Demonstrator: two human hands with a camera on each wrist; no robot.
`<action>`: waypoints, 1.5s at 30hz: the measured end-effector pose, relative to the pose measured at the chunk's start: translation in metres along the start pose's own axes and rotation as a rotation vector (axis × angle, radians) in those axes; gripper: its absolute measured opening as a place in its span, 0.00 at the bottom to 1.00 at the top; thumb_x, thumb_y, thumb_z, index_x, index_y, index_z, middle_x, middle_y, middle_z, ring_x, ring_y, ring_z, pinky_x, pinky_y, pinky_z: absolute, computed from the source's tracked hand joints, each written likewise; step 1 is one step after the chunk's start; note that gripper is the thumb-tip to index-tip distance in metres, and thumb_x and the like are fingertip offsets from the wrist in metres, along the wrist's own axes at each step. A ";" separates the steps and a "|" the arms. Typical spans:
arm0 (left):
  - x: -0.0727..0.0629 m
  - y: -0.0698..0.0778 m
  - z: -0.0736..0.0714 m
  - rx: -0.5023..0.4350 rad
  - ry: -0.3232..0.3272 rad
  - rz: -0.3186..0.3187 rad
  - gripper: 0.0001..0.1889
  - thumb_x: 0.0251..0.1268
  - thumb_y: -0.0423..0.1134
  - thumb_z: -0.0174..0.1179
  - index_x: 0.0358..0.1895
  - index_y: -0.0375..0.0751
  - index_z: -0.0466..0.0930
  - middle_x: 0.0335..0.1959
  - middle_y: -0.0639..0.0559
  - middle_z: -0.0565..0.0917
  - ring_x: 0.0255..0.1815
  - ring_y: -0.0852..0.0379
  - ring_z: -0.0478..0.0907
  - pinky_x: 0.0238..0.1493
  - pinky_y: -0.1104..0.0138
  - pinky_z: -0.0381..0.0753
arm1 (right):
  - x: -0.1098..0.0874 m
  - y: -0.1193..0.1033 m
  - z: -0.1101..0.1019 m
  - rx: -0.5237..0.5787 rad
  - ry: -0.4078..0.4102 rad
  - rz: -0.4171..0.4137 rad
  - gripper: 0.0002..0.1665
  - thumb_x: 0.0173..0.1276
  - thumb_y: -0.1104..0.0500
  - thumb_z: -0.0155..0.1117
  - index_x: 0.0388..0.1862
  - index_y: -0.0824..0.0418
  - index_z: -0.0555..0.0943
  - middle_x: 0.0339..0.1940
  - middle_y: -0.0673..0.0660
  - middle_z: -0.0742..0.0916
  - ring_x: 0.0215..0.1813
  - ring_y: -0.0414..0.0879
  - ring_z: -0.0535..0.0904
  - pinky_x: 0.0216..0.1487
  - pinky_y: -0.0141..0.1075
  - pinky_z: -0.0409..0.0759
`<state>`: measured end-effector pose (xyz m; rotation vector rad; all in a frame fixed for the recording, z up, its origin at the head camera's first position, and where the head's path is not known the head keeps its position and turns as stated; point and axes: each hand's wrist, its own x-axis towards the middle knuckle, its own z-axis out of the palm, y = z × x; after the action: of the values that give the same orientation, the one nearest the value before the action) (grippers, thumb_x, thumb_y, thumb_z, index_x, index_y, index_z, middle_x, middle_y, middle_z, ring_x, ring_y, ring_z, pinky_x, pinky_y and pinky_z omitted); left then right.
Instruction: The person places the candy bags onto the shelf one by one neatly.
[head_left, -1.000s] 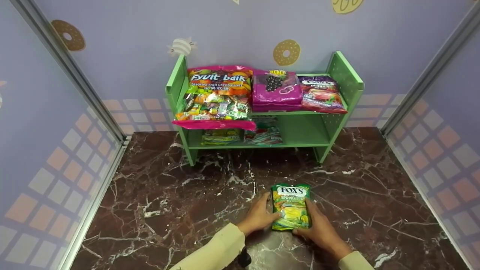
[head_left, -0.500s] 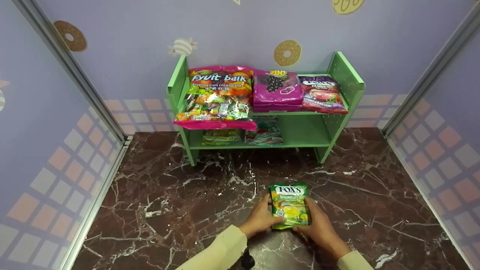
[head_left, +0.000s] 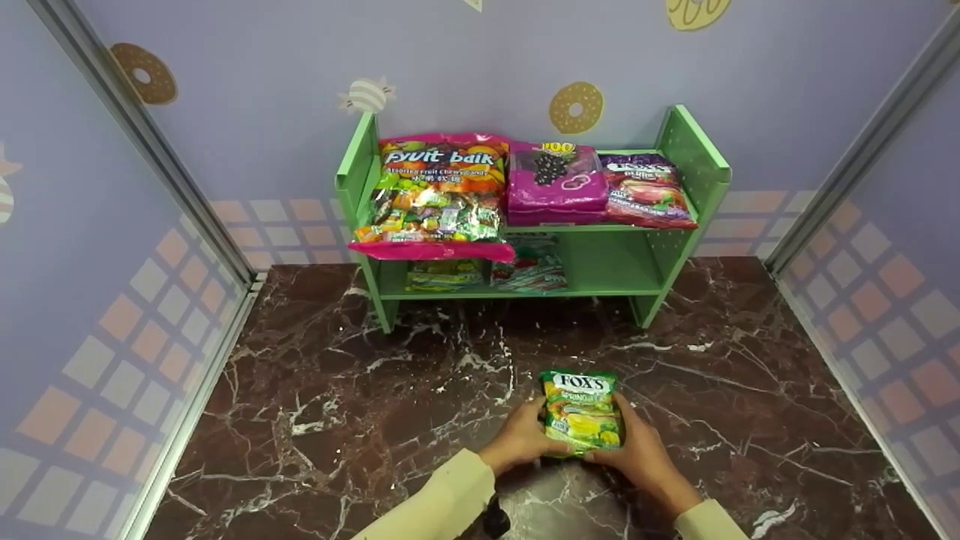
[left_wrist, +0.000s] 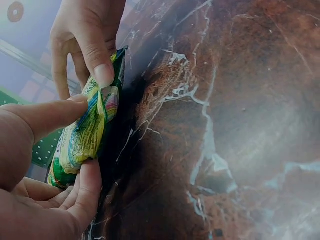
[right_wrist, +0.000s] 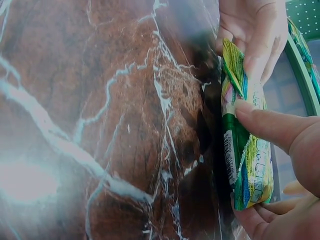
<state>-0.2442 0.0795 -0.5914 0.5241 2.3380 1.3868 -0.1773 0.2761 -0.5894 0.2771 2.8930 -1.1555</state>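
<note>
A green and yellow bag of Fox's candy [head_left: 581,412] is between my two hands, near the front of the marble surface. My left hand [head_left: 521,435] grips its left side, and my right hand [head_left: 641,454] grips the right. Both thumbs lie along the bag's near edge, almost meeting. In the left wrist view, my left thumb presses the candy bag [left_wrist: 85,135] from above while fingers curl beneath it. The right wrist view has my right thumb on the side of the candy bag [right_wrist: 250,150], fingers under its lower end. The bag's underside is partly hidden.
Behind the hands stands a green two-tier shelf [head_left: 611,291]. Its top holds a large fruit candy bag [head_left: 439,187], a purple pack [head_left: 556,184] and a dark berry bag [head_left: 649,191]. Two bags lie below, partly covered. Patterned walls enclose both sides.
My left thumb has slid down to the candy bag's near edge, and my hands have drawn closer together around it. The bag has shifted only slightly. The things on the shelf stay put.
</note>
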 end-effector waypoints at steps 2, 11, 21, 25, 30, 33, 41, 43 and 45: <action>-0.001 0.000 0.001 0.042 0.005 0.026 0.44 0.33 0.38 0.81 0.62 0.33 0.71 0.45 0.45 0.82 0.40 0.55 0.78 0.48 0.63 0.80 | 0.000 0.000 0.000 -0.007 0.001 0.011 0.68 0.39 0.49 0.84 0.74 0.69 0.57 0.64 0.74 0.76 0.62 0.66 0.75 0.62 0.56 0.73; -0.004 0.001 0.006 0.212 0.016 0.054 0.51 0.29 0.39 0.82 0.66 0.33 0.67 0.55 0.40 0.78 0.55 0.45 0.76 0.61 0.56 0.74 | 0.000 -0.001 0.002 -0.002 0.019 0.010 0.62 0.34 0.52 0.86 0.67 0.68 0.65 0.59 0.72 0.77 0.61 0.64 0.73 0.63 0.55 0.71; -0.005 0.002 0.008 0.302 0.030 0.080 0.52 0.29 0.41 0.82 0.66 0.33 0.66 0.58 0.39 0.76 0.58 0.44 0.75 0.63 0.56 0.74 | -0.001 -0.002 0.002 0.006 0.040 -0.012 0.60 0.34 0.53 0.86 0.68 0.66 0.66 0.61 0.74 0.75 0.64 0.68 0.69 0.65 0.58 0.68; -0.004 0.005 0.007 0.308 0.031 0.072 0.54 0.30 0.41 0.82 0.68 0.32 0.64 0.59 0.38 0.75 0.59 0.43 0.74 0.65 0.54 0.72 | -0.001 -0.005 0.000 0.008 0.042 -0.007 0.61 0.36 0.53 0.85 0.70 0.65 0.65 0.60 0.71 0.75 0.61 0.64 0.72 0.64 0.55 0.70; -0.002 0.009 0.005 0.296 0.026 0.069 0.56 0.31 0.40 0.81 0.70 0.31 0.60 0.61 0.38 0.74 0.61 0.42 0.73 0.66 0.53 0.71 | 0.001 -0.007 -0.002 0.021 0.046 -0.006 0.62 0.38 0.53 0.85 0.72 0.65 0.63 0.59 0.70 0.74 0.59 0.61 0.73 0.62 0.53 0.71; -0.001 0.011 0.004 0.299 0.031 0.080 0.56 0.32 0.39 0.81 0.71 0.31 0.60 0.59 0.39 0.74 0.59 0.43 0.74 0.65 0.54 0.72 | 0.002 -0.008 -0.004 0.020 0.050 -0.015 0.62 0.40 0.53 0.84 0.72 0.65 0.62 0.61 0.70 0.73 0.60 0.61 0.74 0.62 0.54 0.72; 0.002 0.020 0.001 0.307 0.038 0.085 0.56 0.36 0.40 0.80 0.72 0.27 0.57 0.66 0.36 0.70 0.66 0.40 0.69 0.68 0.54 0.70 | 0.003 -0.011 -0.011 0.015 0.072 -0.059 0.60 0.43 0.54 0.83 0.73 0.65 0.61 0.63 0.71 0.70 0.61 0.62 0.74 0.61 0.56 0.73; 0.003 0.022 0.000 0.293 0.031 0.078 0.56 0.37 0.40 0.80 0.73 0.28 0.55 0.67 0.36 0.68 0.67 0.40 0.68 0.68 0.54 0.69 | 0.003 -0.012 -0.013 0.017 0.071 -0.060 0.60 0.44 0.54 0.83 0.73 0.65 0.60 0.64 0.71 0.70 0.61 0.62 0.74 0.60 0.55 0.73; 0.004 0.024 0.000 0.284 0.023 0.073 0.57 0.38 0.39 0.80 0.73 0.28 0.54 0.67 0.36 0.68 0.68 0.41 0.67 0.68 0.54 0.69 | 0.004 -0.013 -0.014 0.021 0.070 -0.057 0.60 0.45 0.54 0.82 0.74 0.65 0.60 0.64 0.71 0.70 0.61 0.61 0.74 0.60 0.55 0.73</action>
<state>-0.2450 0.0921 -0.5706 0.6817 2.5745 1.0995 -0.1830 0.2774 -0.5703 0.2418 2.9693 -1.2093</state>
